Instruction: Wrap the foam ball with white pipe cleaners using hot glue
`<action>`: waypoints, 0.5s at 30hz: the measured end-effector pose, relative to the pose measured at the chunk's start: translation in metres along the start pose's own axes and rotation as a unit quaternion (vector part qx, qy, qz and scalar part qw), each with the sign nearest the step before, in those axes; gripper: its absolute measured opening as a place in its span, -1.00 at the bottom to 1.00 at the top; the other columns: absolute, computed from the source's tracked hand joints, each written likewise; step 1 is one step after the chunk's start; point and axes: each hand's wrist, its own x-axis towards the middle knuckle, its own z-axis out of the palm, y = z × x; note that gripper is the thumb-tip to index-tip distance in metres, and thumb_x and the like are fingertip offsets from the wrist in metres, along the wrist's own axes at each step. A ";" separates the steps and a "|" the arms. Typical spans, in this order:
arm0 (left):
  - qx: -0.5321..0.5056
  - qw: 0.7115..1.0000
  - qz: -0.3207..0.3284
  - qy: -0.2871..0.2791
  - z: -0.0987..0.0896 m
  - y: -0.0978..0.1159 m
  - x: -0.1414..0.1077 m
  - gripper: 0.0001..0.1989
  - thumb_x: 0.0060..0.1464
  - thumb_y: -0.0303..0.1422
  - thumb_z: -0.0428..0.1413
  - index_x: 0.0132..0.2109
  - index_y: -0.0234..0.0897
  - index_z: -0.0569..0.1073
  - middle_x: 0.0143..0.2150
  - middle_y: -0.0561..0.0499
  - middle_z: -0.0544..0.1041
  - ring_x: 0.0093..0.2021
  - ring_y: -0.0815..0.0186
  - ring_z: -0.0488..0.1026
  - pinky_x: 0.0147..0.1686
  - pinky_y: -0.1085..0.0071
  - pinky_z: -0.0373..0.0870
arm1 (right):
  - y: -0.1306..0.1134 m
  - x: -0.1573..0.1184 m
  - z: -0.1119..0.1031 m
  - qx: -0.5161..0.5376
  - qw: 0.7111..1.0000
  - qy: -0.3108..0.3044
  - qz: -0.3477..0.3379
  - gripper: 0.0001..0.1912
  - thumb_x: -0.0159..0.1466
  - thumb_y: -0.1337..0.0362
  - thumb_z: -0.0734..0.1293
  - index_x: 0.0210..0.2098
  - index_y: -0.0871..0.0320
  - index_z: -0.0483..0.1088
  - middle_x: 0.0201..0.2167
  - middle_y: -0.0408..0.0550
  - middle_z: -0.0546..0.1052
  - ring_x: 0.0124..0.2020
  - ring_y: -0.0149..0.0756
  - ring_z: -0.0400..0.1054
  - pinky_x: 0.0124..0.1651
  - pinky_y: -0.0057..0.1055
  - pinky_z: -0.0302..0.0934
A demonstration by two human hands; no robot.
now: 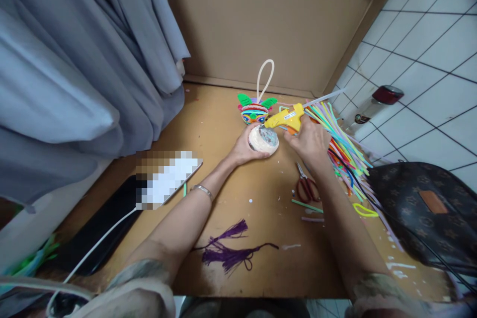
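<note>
Near the middle of the wooden table [223, 194], my left hand [244, 148] is wrapped round a whitish rounded object [265, 142] with a greyish patch on top. My right hand [312, 140] grips a yellow glue gun [286, 119], with a clear glue stick poking out of its back. The gun's nozzle points left and is at the top of the rounded object; whether it touches is too small to tell. Just behind stands a colourful animal-face ornament [254, 113] with green ears and a white loop [265, 79].
Red-handled scissors [306, 190] lie by my right forearm. Coloured pipe cleaners [345, 146] spread beside a brown bag [417, 208] at right. Purple tassels [227, 253] lie near the front edge. At left are a phone [169, 181] with a white cable and grey cloth [93, 59].
</note>
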 end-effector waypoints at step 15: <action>-0.009 1.000 0.012 -0.002 0.001 -0.002 0.000 0.04 -0.41 -0.23 0.50 0.26 -0.25 0.29 0.31 -0.24 0.38 0.32 -0.06 0.36 0.37 0.00 0.24 | 0.001 -0.001 0.000 -0.021 1.000 0.000 0.003 -0.50 0.31 0.00 0.25 0.08 0.22 0.39 -0.21 0.20 0.61 -0.14 0.07 0.51 -0.24 -0.30 0.20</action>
